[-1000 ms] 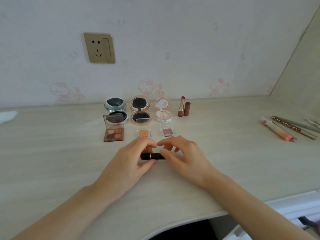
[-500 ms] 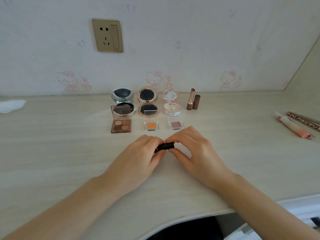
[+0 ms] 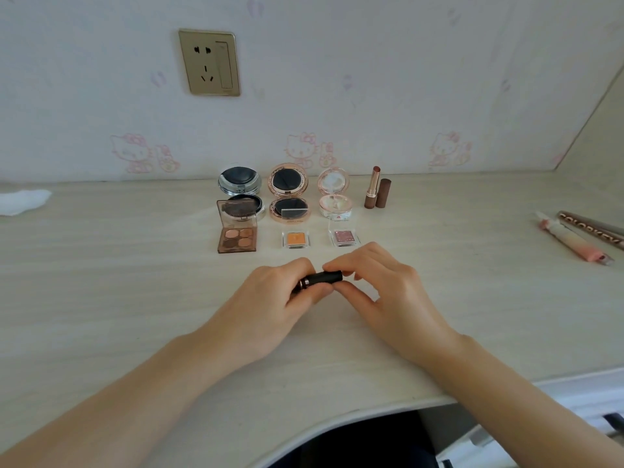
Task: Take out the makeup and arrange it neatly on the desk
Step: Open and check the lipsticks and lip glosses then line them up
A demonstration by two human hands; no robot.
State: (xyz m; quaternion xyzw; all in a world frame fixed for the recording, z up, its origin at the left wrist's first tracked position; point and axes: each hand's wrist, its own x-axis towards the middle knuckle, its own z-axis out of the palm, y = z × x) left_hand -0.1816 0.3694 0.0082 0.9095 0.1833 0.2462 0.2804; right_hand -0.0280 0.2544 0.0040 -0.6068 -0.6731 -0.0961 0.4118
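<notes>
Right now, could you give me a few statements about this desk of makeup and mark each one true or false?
1. Both hands hold the small black lipstick tube: the left hand and the right hand. True.
2. The open brown lipstick by the wall lies flat. False: it stands upright beside its brown cap.
3. The four-colour brown eyeshadow palette is open. True.
4. The small square orange eyeshadow pan sits right of the pink glitter one. False: it sits left.
</notes>
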